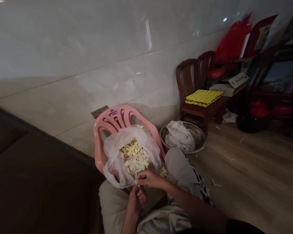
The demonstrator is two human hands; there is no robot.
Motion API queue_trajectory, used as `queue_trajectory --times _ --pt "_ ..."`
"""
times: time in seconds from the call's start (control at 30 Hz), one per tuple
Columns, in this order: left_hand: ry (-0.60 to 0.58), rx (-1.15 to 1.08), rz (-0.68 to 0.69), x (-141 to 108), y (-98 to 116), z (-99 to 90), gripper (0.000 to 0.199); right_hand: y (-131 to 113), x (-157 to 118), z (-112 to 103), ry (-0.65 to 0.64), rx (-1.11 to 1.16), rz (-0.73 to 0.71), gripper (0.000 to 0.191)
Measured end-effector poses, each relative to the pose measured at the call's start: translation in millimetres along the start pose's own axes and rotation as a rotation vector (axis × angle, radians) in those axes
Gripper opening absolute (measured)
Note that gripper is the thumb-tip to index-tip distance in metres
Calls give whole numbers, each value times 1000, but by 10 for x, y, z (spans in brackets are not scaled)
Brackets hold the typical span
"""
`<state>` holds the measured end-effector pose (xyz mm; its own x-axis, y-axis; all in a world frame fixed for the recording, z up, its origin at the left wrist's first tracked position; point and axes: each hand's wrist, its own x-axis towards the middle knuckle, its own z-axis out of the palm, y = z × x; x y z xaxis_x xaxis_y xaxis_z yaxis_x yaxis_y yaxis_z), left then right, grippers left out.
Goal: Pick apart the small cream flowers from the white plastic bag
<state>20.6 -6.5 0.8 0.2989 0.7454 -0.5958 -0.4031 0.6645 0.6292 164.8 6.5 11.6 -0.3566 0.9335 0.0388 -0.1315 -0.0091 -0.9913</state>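
Note:
A pink plastic chair (150, 126) faces me, and on it lies an open white plastic bag (114, 146) holding many pale yellow-white flowers (136, 159). My left hand (137, 195) is closed just in front of the bag, its fingers curled in a pinch. Right beside it, my right hand (146, 179) is pinched, with its fingertips meeting those of my left hand. A small whitish flower (136, 177) shows at the fingertips; which hand grips it is too small to tell.
A metal basin (201, 139) with a white bag (179, 135) stands on the floor right of the chair. Farther right, a wooden chair (202, 109) bears a yellow egg tray (202, 97). A tiled wall (88, 65) rises behind. Petals lie on the floor.

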Motion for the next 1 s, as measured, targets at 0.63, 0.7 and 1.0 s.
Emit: queue_trajectory --times 0.63,0.7,1.0 --pt "-5 -1 62 86 53 -111 52 -42 -13 49 -179 141 52 37" --pt "-5 10 42 63 53 -81 52 -8 6 61 -129 135 59 37" --pt "-3 25 15 -86 56 19 39 -2 -3 30 -150 55 107 37"
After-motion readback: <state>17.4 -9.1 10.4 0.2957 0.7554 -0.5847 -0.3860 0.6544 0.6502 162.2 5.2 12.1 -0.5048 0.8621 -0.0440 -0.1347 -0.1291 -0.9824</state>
